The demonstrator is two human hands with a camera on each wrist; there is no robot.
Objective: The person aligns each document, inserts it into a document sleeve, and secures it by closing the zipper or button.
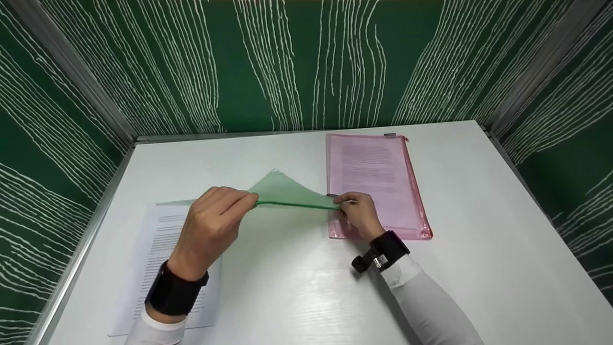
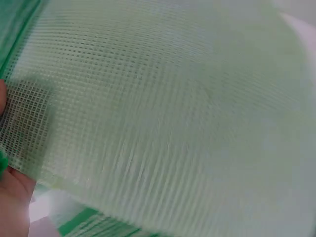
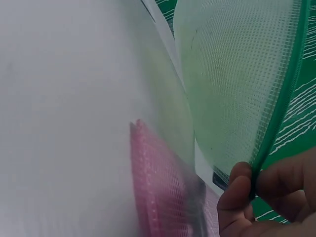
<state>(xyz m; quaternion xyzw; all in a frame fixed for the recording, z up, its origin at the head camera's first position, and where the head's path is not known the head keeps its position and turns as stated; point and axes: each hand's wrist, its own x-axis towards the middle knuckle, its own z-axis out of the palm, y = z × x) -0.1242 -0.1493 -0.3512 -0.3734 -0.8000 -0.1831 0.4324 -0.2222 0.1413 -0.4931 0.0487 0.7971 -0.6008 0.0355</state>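
Note:
A translucent green mesh zipper pouch [image 1: 287, 189] is held up off the white table, its green zipper edge [image 3: 282, 94] stretched between both hands. At the left end of that edge my left hand [image 1: 213, 220] grips the pouch, fingers curled over it. My right hand [image 1: 359, 213] pinches the zipper's other end between thumb and fingers, over the left side of a pink mesh pouch [image 1: 416, 211]. In the left wrist view the green mesh [image 2: 148, 113] fills most of the picture, with part of a hand at the left edge.
Printed sheets [image 1: 163, 249] lie on the table [image 1: 287, 287] at the left, partly beneath my left forearm. Behind my right hand, the pink pouch lies flat with a printed sheet inside. Green walls [image 1: 306, 62] with white wavy lines enclose the table's back and sides.

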